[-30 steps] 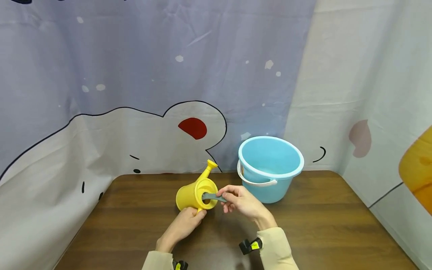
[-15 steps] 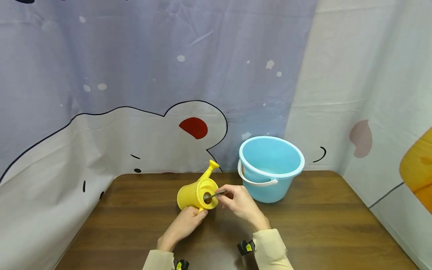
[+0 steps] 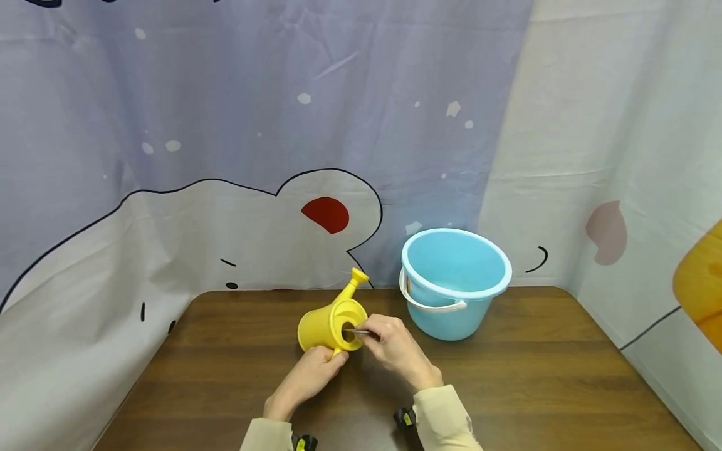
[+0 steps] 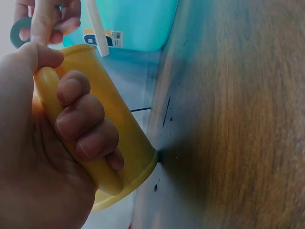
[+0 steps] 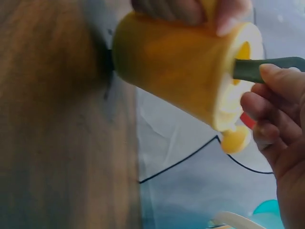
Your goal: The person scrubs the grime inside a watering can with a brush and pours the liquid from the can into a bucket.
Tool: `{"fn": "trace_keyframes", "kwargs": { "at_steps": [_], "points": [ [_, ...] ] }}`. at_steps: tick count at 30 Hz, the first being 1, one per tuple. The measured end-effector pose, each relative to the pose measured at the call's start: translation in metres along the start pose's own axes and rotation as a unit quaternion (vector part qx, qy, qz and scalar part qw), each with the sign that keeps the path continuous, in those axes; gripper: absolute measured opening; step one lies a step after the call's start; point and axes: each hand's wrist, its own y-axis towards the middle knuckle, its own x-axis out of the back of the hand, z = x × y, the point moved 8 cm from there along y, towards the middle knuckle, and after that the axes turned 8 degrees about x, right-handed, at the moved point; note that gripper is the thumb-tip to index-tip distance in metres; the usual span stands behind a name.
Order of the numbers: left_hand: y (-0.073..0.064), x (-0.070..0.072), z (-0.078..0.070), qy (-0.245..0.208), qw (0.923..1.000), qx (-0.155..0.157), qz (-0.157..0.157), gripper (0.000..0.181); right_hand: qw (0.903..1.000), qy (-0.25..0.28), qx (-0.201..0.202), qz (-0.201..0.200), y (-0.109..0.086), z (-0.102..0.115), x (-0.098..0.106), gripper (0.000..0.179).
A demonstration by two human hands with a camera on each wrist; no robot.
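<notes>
My left hand [image 3: 307, 381] holds the handle of a yellow watering can [image 3: 314, 330], with the fingers wrapped round it in the left wrist view. The can is tilted, its round opening turned toward the right hand and its spout pointing up and away. At that opening, my right hand [image 3: 399, 352] pinches a flat grey-green handle [image 5: 250, 70] between thumb and fingers. A hole shows in this handle's outer end in the left wrist view. Its other end goes into the can, so what it belongs to is hidden.
A light-blue bucket [image 3: 450, 318] with a white bail handle [image 3: 437, 307] stands at the back of the brown wooden table [image 3: 536, 369], right of the can. Behind the table hangs a printed curtain [image 3: 237, 219].
My right hand has turned and shifted slightly left, so the grey-green handle now looks edge-on in the head view and sits closer to the can. The left hand and watering can stay nearly still.
</notes>
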Motion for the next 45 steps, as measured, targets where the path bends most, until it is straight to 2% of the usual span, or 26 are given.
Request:
{"fn": "trace_keyframes", "kwargs": {
  "at_steps": [9, 26, 34, 40, 45],
  "points": [
    [0.000, -0.001, 0.000, -0.011, 0.9999, 0.005, 0.008, 0.048, 0.9974, -0.055, 0.037, -0.027, -0.005, 0.003, -0.006, 0.018],
    [0.001, 0.002, -0.001, 0.003, 1.0000, -0.002, -0.002, 0.048, 0.9943, -0.080, 0.042, -0.057, 0.000, 0.007, 0.003, 0.015],
    [0.000, 0.004, 0.002, -0.016, 0.9998, 0.006, 0.000, 0.048, 0.9846, -0.133, 0.077, -0.083, 0.008, 0.024, 0.003, 0.027],
    [0.000, 0.004, 0.001, -0.013, 0.9999, 0.003, 0.001, 0.049, 0.9865, -0.128, 0.067, -0.077, 0.010, 0.026, 0.002, 0.028],
    [0.000, 0.003, 0.002, -0.011, 0.9999, 0.001, 0.001, 0.049, 0.9916, -0.109, 0.046, -0.053, 0.007, 0.022, -0.004, 0.026]
  ]
}}
